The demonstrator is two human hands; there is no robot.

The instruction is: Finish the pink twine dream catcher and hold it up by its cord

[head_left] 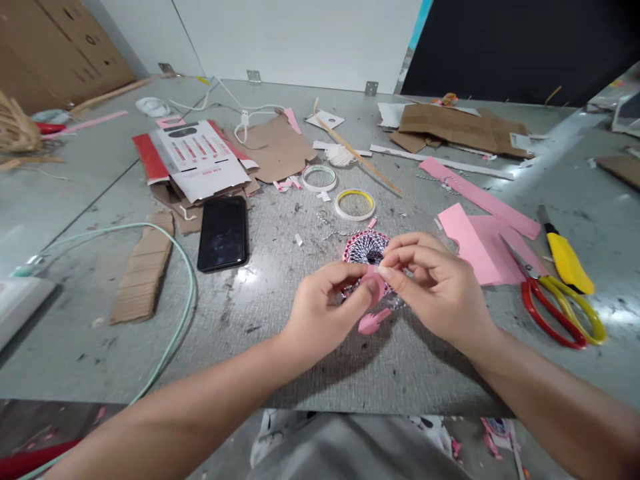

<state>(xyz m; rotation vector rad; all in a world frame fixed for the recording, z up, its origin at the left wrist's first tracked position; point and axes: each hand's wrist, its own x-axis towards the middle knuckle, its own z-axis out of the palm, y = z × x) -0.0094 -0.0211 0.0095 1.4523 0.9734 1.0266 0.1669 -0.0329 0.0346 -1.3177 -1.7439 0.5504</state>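
My left hand (325,310) and my right hand (435,287) meet over the middle of the grey metal table (250,360), both pinching a small pink paper piece (376,283) between thumbs and fingers. Just behind my fingers stands a round paper craft (367,248) with a black-and-white pattern and a red rim, partly hidden by my hands. A pink paper shape (373,322) hangs below my left fingers, and its link to the round craft is hidden.
To the right lie red-and-yellow scissors (555,310), a yellow utility knife (567,263) and pink card sheets (480,243). To the left and behind are a black phone (223,233), two tape rolls (355,204), a printed carton (193,160) and cardboard scraps (145,267).
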